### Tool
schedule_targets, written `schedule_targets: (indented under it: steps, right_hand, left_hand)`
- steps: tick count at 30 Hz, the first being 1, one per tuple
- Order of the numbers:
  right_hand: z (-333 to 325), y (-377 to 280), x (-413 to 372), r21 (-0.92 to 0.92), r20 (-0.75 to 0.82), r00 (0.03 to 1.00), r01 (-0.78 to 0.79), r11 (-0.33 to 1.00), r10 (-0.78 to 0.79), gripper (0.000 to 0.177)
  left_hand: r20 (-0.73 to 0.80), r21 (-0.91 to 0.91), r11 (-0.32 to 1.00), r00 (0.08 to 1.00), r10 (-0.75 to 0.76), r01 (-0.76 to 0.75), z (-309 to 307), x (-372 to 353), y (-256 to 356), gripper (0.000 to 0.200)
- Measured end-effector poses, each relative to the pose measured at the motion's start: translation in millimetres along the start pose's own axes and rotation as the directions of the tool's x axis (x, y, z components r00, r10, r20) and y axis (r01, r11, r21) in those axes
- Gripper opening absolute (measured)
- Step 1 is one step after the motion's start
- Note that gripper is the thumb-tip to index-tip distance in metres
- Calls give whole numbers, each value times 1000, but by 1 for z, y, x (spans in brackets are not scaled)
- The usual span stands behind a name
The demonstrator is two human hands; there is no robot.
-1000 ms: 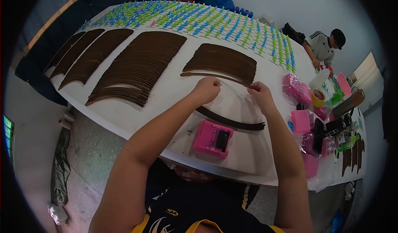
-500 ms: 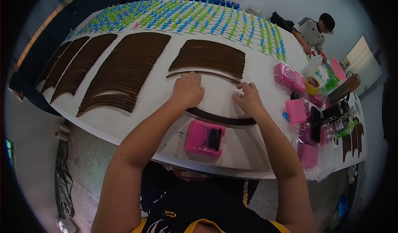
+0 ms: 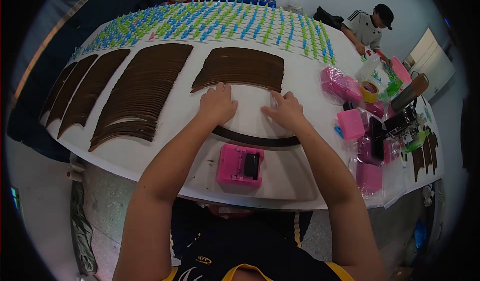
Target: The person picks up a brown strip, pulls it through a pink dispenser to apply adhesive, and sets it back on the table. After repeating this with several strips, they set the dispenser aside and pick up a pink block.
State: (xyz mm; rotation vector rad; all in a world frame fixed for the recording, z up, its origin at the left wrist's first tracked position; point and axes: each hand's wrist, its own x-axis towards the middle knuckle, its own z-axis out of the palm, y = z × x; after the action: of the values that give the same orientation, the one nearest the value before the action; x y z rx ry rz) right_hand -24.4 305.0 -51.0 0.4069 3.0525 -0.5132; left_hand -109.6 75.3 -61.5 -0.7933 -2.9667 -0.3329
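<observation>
A fanned group of dark brown curved strips (image 3: 240, 67) lies flat on the white table, just beyond both hands. My left hand (image 3: 218, 104) rests at the near left edge of this group, fingers extended and fingertips at the edge. Near its right corner is my right hand (image 3: 286, 112), thumb apart from the slightly bent fingers, with nothing visible between them. One separate dark curved strip (image 3: 255, 140) lies closer to me, running beneath my wrists. In front of it sits a pink block-like device (image 3: 240, 166) with a black part on its right side.
More brown strips (image 3: 142, 88) lie in rows at left. Blue and green clips (image 3: 215, 23) stand in rows at the back. Pink boxes (image 3: 351, 123), plastic bags, a tape roll (image 3: 369, 92) and a dark bottle (image 3: 400, 121) crowd the right. Another person (image 3: 367, 28) works at the far right.
Both hands have moved away from me. The strip that lay apart below the group now sits against its near edge. The view has shifted slightly.
</observation>
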Motion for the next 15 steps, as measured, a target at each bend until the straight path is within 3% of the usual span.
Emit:
schedule_targets:
  steps: [15]
  right_hand:
    - [-5,1,-1,9,17,999,-29,1000,29,82]
  left_hand:
    - [45,-26,1000,999,-12,13,-3,-2,-4,57]
